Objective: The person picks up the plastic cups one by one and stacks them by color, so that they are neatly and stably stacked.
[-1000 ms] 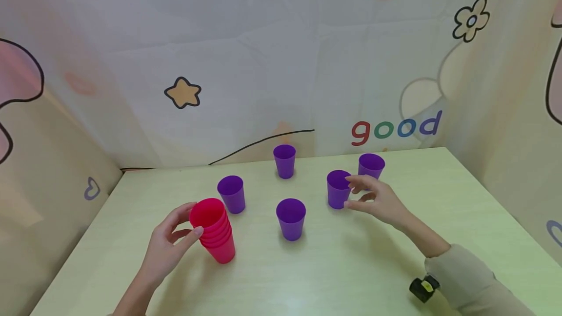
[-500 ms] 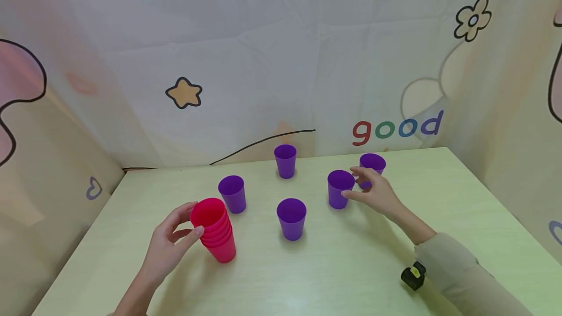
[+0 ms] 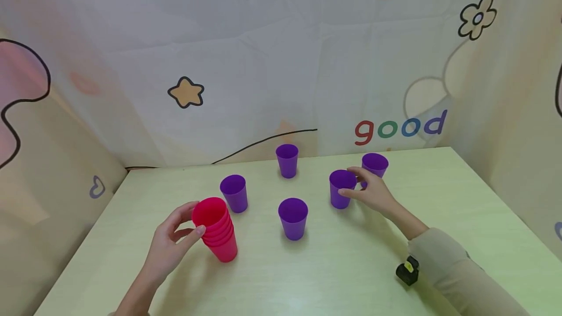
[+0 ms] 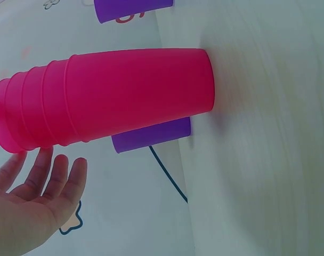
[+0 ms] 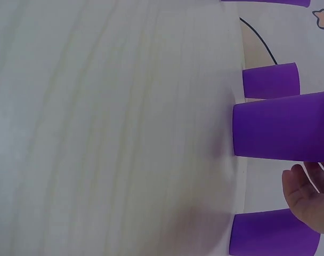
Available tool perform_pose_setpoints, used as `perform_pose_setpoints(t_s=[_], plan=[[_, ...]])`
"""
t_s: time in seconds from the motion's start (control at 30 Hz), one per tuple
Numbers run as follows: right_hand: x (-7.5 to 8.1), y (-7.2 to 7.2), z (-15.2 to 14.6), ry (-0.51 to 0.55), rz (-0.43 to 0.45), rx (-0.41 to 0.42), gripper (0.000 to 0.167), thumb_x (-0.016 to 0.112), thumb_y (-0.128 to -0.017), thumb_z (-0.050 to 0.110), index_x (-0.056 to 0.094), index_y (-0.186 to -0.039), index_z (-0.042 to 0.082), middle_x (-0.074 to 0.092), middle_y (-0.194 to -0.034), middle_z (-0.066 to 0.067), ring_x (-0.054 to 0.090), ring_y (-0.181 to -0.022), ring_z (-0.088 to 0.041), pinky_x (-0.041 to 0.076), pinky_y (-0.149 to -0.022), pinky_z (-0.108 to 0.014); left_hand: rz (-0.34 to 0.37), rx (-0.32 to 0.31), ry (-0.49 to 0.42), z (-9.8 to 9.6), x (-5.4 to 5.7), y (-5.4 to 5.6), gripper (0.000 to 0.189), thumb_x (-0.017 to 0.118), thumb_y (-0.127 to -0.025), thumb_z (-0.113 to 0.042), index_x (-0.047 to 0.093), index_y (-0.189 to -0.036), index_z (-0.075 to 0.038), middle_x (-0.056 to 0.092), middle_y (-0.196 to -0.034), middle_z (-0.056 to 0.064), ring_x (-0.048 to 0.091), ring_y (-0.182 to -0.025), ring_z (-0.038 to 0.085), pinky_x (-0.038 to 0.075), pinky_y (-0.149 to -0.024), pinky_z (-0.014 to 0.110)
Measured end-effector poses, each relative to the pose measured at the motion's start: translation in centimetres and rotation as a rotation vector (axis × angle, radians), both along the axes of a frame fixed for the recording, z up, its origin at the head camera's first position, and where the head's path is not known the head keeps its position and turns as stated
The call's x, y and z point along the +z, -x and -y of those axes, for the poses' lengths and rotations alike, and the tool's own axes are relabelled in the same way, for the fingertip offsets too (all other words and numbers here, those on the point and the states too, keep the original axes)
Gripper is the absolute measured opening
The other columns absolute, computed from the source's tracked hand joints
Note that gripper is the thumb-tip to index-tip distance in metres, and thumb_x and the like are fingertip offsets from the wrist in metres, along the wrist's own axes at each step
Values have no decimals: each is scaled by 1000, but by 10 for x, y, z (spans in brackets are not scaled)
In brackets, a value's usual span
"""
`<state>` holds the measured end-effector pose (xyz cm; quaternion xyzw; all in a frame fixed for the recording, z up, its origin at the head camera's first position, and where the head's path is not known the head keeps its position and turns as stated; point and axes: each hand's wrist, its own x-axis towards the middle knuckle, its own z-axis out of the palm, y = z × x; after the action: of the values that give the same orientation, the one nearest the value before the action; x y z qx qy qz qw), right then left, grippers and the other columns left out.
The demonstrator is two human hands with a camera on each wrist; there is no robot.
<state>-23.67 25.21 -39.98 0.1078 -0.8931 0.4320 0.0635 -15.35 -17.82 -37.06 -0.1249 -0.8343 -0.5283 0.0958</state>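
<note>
Stack (image 3: 225,245), red: nested cups, upright on the worktop (image 3: 272,282), its upper rims held between thumb and fingers of the left grip (image 3: 170,244). Cup (image 5: 279,128), purple: standing between thumb and fingers of the right grip (image 3: 372,193), pinched near the mouth. Four other purple cups (image 3: 293,222): upright, apart. All cups smooth, plastic-looking, round-mouthed, tapering downward. Worktop: pale, wood-grained. Backdrop (image 3: 272,72): creased, printed.
</note>
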Motion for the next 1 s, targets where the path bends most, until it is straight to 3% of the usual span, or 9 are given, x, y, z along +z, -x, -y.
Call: perform_pose_setpoints(t_s=[0.17,0.37,0.83,1.0], plan=[[2,-2,-1,-9,-4,-3,64,72,-78,31,46,-127,-2,56,-110,-17,51,-94,-32,43,-76,-37,-4,-2,-2,0,0,0,48,65,-84,-12,47,-128,-8,55,-112,7,51,-98,9,49,-76,22],[5,-11,-7,-3,14,-5,62,72,-78,30,47,-126,-2,54,-117,-20,52,-100,-34,46,-83,-43,-4,3,-10,-1,2,-2,47,65,-84,-11,48,-128,-8,55,-113,9,51,-98,9,49,-77,23],[11,-50,-30,-9,35,13,60,71,-79,27,47,-126,-2,53,-120,-18,50,-102,-29,49,-77,-29,5,10,-5,0,-1,0,48,65,-84,-13,47,-128,-8,55,-113,6,52,-98,9,49,-76,23],[12,-65,-37,-1,11,46,56,71,-79,23,49,-124,-1,55,-118,-16,50,-101,-26,49,-77,-29,3,5,-9,0,-2,0,48,65,-84,-12,47,-128,-7,55,-112,6,52,-98,9,49,-76,23]])
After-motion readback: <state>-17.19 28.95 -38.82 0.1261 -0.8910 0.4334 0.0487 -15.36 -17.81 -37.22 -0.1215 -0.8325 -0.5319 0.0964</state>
